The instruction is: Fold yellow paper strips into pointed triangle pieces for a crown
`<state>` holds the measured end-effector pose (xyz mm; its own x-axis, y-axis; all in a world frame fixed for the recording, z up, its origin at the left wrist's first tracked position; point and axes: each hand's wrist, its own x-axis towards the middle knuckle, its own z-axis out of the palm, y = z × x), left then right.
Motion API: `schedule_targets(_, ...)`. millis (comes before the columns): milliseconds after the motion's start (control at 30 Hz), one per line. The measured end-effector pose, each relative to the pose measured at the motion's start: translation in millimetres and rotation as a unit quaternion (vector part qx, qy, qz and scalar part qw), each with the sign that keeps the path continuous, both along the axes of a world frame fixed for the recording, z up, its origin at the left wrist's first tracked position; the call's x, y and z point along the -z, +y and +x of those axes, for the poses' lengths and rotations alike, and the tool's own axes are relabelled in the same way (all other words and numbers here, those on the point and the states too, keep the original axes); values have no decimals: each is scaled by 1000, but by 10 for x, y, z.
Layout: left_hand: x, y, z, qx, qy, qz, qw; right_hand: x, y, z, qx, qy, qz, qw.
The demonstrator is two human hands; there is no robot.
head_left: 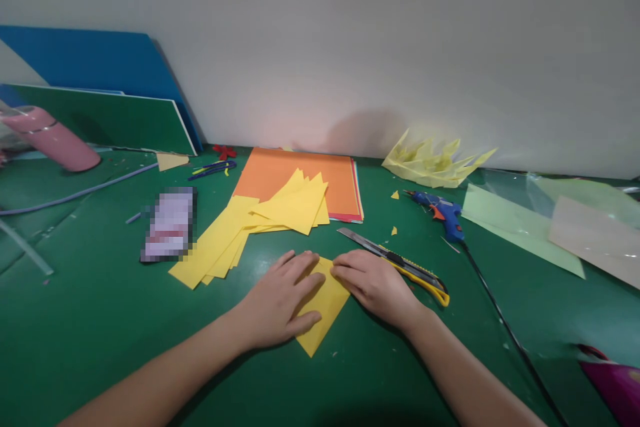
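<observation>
A small folded piece of yellow paper (327,303) lies on the green table (210,347) in front of me. My left hand (287,300) rests flat across its left part, fingers apart, pressing it to the table. At its upper right edge, the bent fingers of my right hand (373,283) are together and grip the paper; the thumb is hidden. Just beyond the right hand lies a yellow box cutter (420,273) with its blade out. Behind my left hand spread strips of yellow paper (215,240) and pointed yellow paper pieces (295,203).
Orange sheets (285,170) lie stacked at the back. On the right are a blue glue gun (445,213) with its cord, a pale yellow pointed paper form (435,163) and light green paper (520,230). A blurred-out phone-like object (170,223), scissors (215,168) and a pink bottle (60,140) are left.
</observation>
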<state>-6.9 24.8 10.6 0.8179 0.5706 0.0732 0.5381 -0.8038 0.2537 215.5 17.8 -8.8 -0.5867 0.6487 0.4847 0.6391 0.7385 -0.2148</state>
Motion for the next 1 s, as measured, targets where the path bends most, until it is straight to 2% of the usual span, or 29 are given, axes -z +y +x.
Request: schedule_targets(1000,-26,11,14,-6,7,-24,1000,-59,-14,-11,2,-20,-6,1000)
